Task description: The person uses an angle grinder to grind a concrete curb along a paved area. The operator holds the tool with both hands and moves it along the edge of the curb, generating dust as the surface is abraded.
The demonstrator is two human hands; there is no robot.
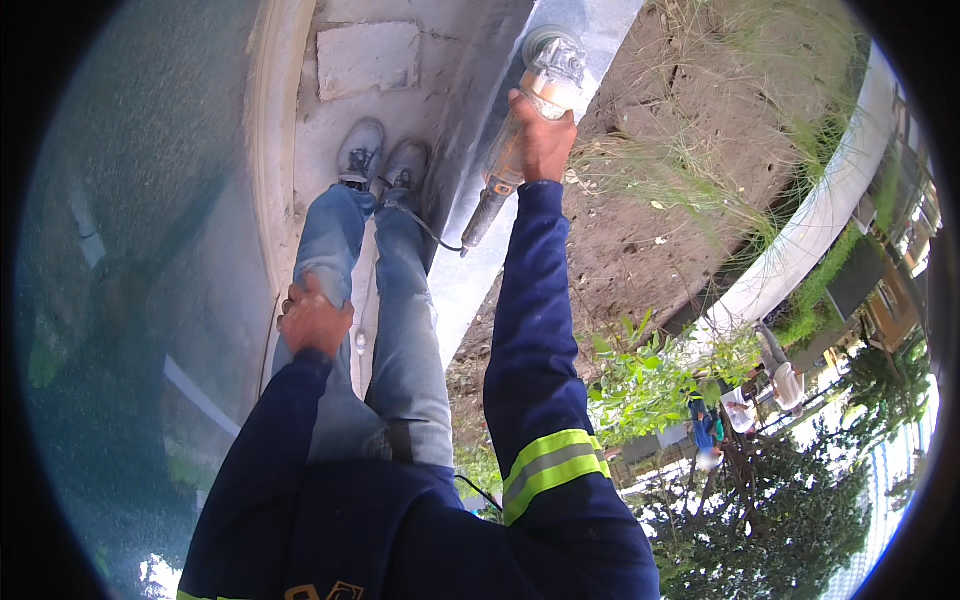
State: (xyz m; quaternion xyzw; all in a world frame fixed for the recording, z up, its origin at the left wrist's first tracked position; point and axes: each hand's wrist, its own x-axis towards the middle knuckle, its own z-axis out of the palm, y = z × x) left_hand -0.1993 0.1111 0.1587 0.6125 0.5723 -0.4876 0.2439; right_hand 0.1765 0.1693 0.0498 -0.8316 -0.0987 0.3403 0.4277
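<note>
My right hand (545, 140) is wrapped round the body of an angle grinder (507, 150), whose casing is orange and dusty. The grinder's round disc (548, 42) lies against the pale top of a low concrete wall (468, 300). From the rear end of the tool a dark cord (425, 228) loops back toward my legs. Lower on the left, my left hand (315, 318) rests at the knee of my blue jeans (330, 235), its fingers curled over the cloth. Whether the disc is spinning cannot be made out.
My dusty shoes (361, 150) stand on a pale paved strip beside the wall, near a square slab (368, 58). A curb edge (272, 150) and road run along the left. Right of the wall lie soil (640, 190), grass, a leafy shrub (660, 375) and a curved border (790, 240). People stand far off.
</note>
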